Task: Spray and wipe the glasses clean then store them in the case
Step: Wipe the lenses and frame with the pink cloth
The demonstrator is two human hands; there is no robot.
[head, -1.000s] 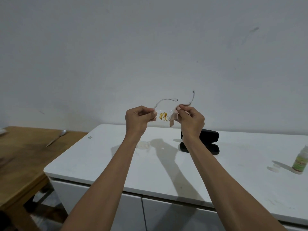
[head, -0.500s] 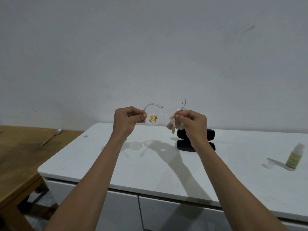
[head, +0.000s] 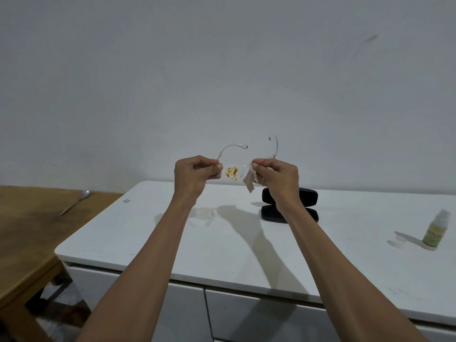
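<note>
I hold clear-framed glasses (head: pixel 232 173) up in front of me, above the white cabinet top (head: pixel 222 238). An orange-brown smear covers the left lens. My left hand (head: pixel 195 175) pinches the frame's left end. My right hand (head: pixel 277 177) grips the right lens through a small pale cloth (head: pixel 249 181), which hangs down from my fingers. Both temples stick up and away from me. Behind my right wrist an open black glasses case (head: pixel 291 204) lies on the cabinet, partly hidden.
A small spray bottle (head: pixel 435 232) with a green label stands at the right of the cabinet, its clear cap (head: pixel 399 239) beside it. A wooden table (head: pixel 29 230) with a spoon (head: pixel 74 202) on it adjoins on the left. A plain white wall rises behind.
My view shifted a little, and both hands with the glasses stayed raised together. The glasses tilted slightly, and the cloth remains on the right lens.
</note>
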